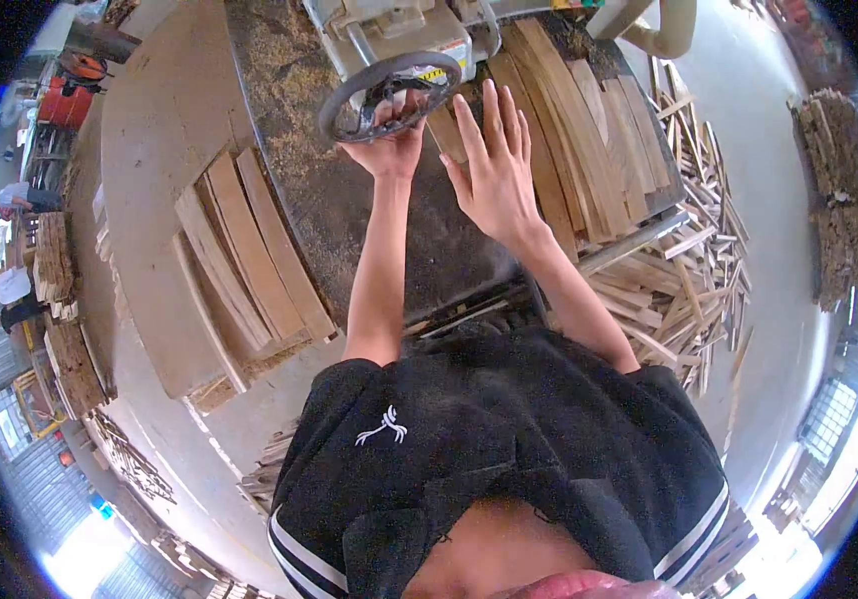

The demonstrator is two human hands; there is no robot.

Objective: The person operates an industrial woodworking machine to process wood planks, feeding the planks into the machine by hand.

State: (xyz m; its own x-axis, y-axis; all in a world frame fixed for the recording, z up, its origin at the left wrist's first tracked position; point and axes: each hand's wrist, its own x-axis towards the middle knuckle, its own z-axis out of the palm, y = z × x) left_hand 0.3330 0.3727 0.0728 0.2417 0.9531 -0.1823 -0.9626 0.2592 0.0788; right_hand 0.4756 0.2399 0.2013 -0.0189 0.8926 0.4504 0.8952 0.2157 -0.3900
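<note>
Head view: one handwheel (390,97) on one machine (404,35), at the far edge of the dark table (439,245).
Hands: two, both bare, both over the table.
Left grip: the left hand (389,150) has its fingers curled up at the near part of the handwheel, inside and behind the rim; their exact hold is partly hidden by the rim and spokes.
Right grip: the right hand (497,180) is open, fingers pointing away from the body, thumb apart to the left; it pinches nothing.
Handwheel position: at the left hand's fingers, and just left of the right hand's fingertips, tilted.
Arms: two, both reaching forward from short black sleeves, the left nearly straight, the right angled inward.
Wood strips, right: several (574,150) along the table's right edge, overlapping too much for a sure count.
Wood strips, left: at least four (249,250) on one brown board (154,140) beside the table's left edge.
Sawdust: scattered (294,115) over the table's far left corner.
Offcuts: one loose heap (689,270) on the floor, right of the table, pieces uncountable.
</note>
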